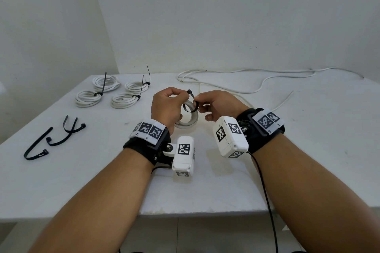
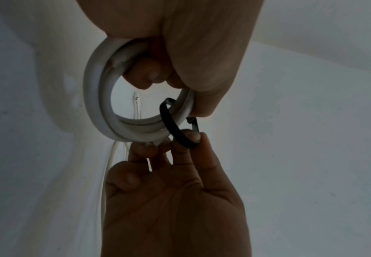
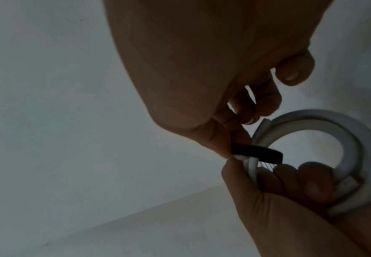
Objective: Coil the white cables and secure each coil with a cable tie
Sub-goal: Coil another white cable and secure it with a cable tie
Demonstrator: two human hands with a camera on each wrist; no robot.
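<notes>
Coil (image 1: 188, 122) was gripped upright in left hand (image 1: 165, 107), exposing its rim; right hand (image 1: 218, 104) pinched the tie (image 1: 190, 107) looped there, apparently to close it.

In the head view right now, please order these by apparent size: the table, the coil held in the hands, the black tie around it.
1. Table, by far the largest.
2. Held coil, partly hidden by the left hand.
3. Black tie, a thin loop pinched by the right hand.
</notes>
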